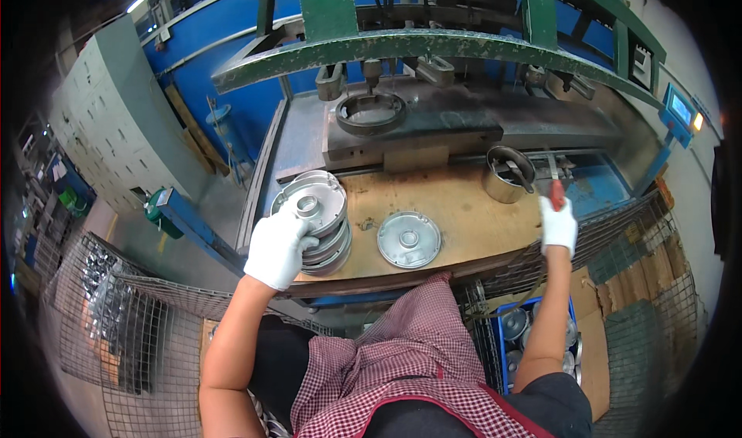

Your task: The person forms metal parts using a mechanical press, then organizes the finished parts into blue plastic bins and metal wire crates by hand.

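Head: metal disc [409, 239] between hands [276, 250]

White-gloved left hand [276, 248] on near left edge of disc stack [332, 246], finger closure unclear. White-gloved right hand [558, 228] grips red-handled tool [556, 192], right of metal can [502, 188]. Single metal disc [409, 239] flat on wooden board [464, 215], between hands, nearer left. Dark ring [369, 127] on far press bed [456, 126]. Blue crate [573, 311] with metal parts, near right.
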Available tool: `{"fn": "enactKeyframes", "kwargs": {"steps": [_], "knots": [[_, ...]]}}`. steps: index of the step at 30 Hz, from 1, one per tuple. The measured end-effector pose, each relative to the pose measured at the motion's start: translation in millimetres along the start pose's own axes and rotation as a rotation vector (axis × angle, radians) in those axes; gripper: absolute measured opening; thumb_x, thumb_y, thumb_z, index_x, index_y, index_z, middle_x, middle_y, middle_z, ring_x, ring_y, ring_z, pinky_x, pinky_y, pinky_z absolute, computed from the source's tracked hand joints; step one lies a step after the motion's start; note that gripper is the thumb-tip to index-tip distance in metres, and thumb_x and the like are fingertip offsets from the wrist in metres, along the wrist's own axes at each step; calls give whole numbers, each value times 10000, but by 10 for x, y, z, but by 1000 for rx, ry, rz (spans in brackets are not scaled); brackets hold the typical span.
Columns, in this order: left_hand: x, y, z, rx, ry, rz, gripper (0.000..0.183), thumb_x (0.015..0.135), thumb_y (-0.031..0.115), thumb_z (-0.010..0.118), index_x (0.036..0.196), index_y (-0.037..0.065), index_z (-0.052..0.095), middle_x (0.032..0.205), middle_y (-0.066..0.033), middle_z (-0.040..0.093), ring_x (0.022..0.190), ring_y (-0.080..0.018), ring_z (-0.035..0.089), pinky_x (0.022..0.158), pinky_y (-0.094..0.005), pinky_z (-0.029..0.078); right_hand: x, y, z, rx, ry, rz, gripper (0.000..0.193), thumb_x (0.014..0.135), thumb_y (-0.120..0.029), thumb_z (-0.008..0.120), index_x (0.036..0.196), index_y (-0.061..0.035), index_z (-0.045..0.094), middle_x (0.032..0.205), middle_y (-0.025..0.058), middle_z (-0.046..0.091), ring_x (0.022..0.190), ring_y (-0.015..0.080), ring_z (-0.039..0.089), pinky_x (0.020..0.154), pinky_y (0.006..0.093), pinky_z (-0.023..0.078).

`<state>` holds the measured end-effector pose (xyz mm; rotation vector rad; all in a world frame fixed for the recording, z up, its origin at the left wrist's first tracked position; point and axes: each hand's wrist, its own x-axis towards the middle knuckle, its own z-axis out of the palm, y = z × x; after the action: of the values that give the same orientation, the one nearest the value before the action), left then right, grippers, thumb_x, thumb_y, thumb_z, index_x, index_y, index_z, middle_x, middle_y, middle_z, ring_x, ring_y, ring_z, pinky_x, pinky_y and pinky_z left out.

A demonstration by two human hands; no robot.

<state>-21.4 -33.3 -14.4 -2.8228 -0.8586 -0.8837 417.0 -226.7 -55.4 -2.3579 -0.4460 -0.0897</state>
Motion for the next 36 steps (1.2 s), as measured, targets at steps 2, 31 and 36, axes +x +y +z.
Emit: {"fn": "enactKeyframes", "kwargs": {"steps": [2, 31, 36], "knots": [[79, 19, -52, 23, -5, -6, 175, 647, 121, 745, 781, 45, 662, 730, -140, 614, 716, -337, 603, 651, -428, 477, 233, 256, -113, 67, 109, 83, 629, 824, -570, 599, 1277, -138, 536, 1117, 232, 650, 1041, 415, 614, 894, 438, 469], [2341, -728, 1365, -111, 32, 51, 178, 803, 189, 690, 922, 57, 692, 914, -152, 652, 915, -344, 605, 813, -408, 477, 334, 621, 690, 8, 251, -308, 270, 900, -310, 613, 1039, -109, 726, 948, 146, 705, 850, 308, 677, 781, 386, 510], [2331, -763, 1488, -152, 90, 73, 190, 791, 164, 707, 946, 54, 693, 905, -152, 655, 891, -333, 613, 797, -390, 479, 349, 621, 712, 6, 291, -325, 250, 890, -286, 632, 1022, -98, 730, 939, 144, 706, 820, 308, 680, 763, 384, 515]]}}
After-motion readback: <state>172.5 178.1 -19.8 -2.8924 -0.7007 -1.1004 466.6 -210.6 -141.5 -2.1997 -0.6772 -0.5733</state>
